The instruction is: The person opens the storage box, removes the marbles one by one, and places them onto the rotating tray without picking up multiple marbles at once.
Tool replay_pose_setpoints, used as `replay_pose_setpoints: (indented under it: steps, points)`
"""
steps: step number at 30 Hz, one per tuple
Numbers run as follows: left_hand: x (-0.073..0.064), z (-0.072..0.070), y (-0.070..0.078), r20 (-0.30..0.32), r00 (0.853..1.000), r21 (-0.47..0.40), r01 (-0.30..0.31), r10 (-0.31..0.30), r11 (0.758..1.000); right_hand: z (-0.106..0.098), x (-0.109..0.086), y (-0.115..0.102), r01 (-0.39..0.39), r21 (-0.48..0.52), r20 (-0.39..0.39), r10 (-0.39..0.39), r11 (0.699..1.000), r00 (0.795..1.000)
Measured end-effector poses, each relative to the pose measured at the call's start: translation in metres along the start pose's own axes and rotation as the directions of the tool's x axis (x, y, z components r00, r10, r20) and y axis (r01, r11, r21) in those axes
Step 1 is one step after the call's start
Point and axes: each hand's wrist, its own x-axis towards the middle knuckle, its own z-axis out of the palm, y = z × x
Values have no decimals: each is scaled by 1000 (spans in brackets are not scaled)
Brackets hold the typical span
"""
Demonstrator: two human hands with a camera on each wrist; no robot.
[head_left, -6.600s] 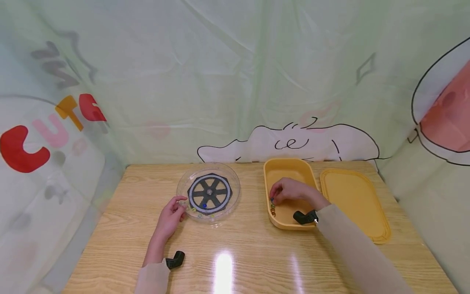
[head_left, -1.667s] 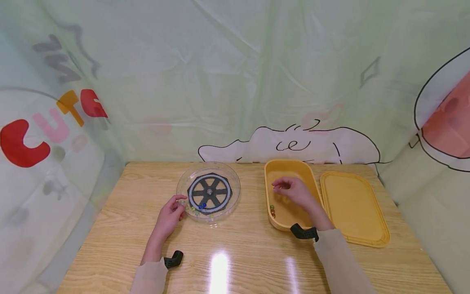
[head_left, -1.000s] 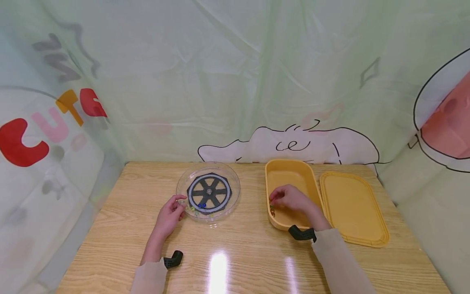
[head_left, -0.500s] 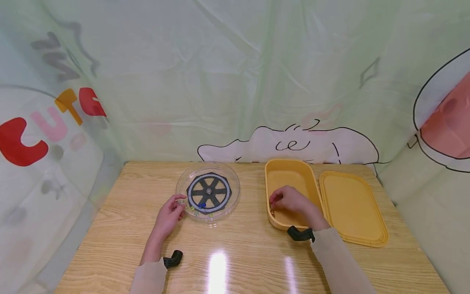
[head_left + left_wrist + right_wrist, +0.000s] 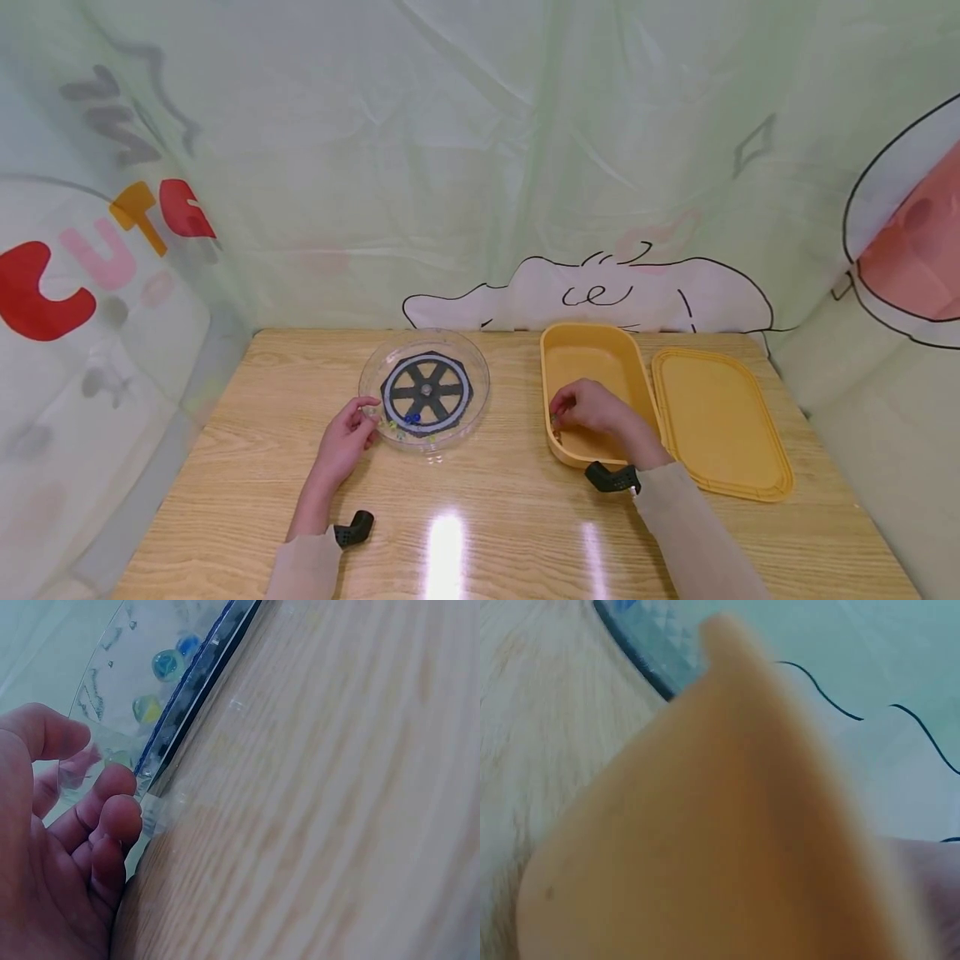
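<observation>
In the head view, a clear round dish [image 5: 480, 408] with a black spoked hexagonal base [image 5: 390, 404] stands on the table at left centre. Inside its near left part lie several glass marbles [image 5: 416, 418], blue and yellow-green; more clearly seen in the left wrist view is a greenish marble [image 5: 167, 666]. My left hand [image 5: 347, 442] holds the dish's left rim between thumb and forefinger. To the right, my right hand [image 5: 596, 410] reaches into a yellow box [image 5: 596, 332], its fingertips pinched on a marble at the left wall. The fingers largely cover that marble; a brown marble [image 5: 557, 437] shows just below.
A flat yellow lid [image 5: 723, 425] lies right of the box. The wooden table [image 5: 510, 517] carries bright reflections near its front. A printed curtain [image 5: 375, 183] hangs behind the back edge. The blurred box wall [image 5: 682, 840] fills much of the right wrist view.
The blue marble from the box now lies beside another blue one in the dish. My right hand has come down from above the box floor onto the remaining marbles. My left hand stays put.
</observation>
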Motion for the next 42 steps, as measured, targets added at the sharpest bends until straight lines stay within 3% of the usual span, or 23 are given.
replay_pose_setpoints:
  steps: [5, 12, 18, 32, 42]
  points:
    - [0, 0, -1, -6, 1000, -2, -6, 6, 1000, -4, -2, 1, 38, -29, 7, -38, 999, 999]
    - [-1, 1, 0, -8, 1000, -5, -10, 10, 1000, -13, -8, -6, 32, 49, -12, -31, 998, 999]
    - [-1, -1, 1, -2, 1000, -4, -2, 2, 1000, -17, -12, -15, 77, 64, -43, -74, 995, 996]
    - [0, 1, -1, -15, 1000, -9, -11, 11, 1000, -16, -22, -30, 103, 3, -106, -102, 995, 989]
    - [-1, 1, 2, -12, 1000, 0, 1, -1, 1000, -13, -26, -46, 184, -19, -157, -184, 983, 970]
